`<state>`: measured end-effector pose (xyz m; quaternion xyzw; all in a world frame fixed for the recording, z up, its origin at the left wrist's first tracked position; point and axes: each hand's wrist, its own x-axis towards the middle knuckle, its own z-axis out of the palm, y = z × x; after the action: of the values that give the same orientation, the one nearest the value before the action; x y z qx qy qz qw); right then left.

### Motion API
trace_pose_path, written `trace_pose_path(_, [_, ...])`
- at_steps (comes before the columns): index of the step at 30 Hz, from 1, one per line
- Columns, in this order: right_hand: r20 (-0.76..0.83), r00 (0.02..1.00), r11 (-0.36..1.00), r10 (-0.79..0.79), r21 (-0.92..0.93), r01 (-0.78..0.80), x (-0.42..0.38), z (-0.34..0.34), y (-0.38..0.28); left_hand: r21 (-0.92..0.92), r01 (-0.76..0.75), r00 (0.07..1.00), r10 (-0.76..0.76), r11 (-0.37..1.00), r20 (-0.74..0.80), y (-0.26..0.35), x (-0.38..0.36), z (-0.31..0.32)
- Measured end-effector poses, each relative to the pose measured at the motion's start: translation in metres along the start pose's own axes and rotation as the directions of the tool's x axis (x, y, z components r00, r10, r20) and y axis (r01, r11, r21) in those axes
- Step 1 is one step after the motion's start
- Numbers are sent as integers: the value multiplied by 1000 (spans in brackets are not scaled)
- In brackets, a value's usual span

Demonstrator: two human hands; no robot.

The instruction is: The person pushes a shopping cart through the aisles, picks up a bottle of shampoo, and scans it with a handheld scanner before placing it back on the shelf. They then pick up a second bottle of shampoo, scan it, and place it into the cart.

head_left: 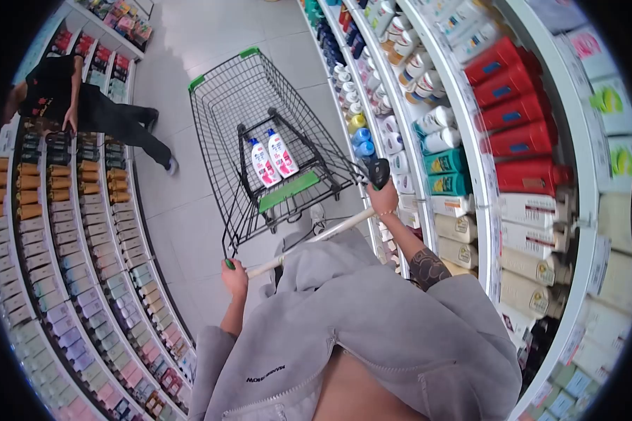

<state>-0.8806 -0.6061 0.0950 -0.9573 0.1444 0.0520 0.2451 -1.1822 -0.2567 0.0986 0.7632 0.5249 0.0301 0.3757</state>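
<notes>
A wire shopping cart (pixel 211 123) with green corner pieces stands in front of me. My left hand (pixel 236 278) is wrapped round the left end of its pale handle bar (pixel 337 227). At the bar's right end, beside a black knob-like end piece (pixel 378 173), my right hand (pixel 383 199) is closed round the grip. Two white bottles, a left one (pixel 263 165) and a right one (pixel 282 154), both with blue caps and pink labels, lie side by side in the cart near the green panel (pixel 288 192).
Shelves of bottles (pixel 442 130) run close along my right, with red bottles (pixel 516 98) further out. Another shelf unit (pixel 70 238) lines the left side. A person in dark clothes (pixel 95 105) stands at the left shelves. Tiled floor (pixel 168 203) lies between.
</notes>
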Motion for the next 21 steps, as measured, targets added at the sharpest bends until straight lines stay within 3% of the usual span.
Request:
trace_pose_path(5, [31, 999, 999, -38, -36, 39, 63, 20, -57, -84, 56, 998, -56, 995, -1, 54, 59, 9])
trace_pose_path(8, [3, 998, 996, -63, -70, 63, 101, 41, -82, 16, 90, 996, -90, 996, 13, 75, 97, 17])
trace_pose_path(21, [21, 997, 997, -77, -23, 78, 230, 91, -221, -46, 62, 997, -64, 997, -48, 169, 257, 51])
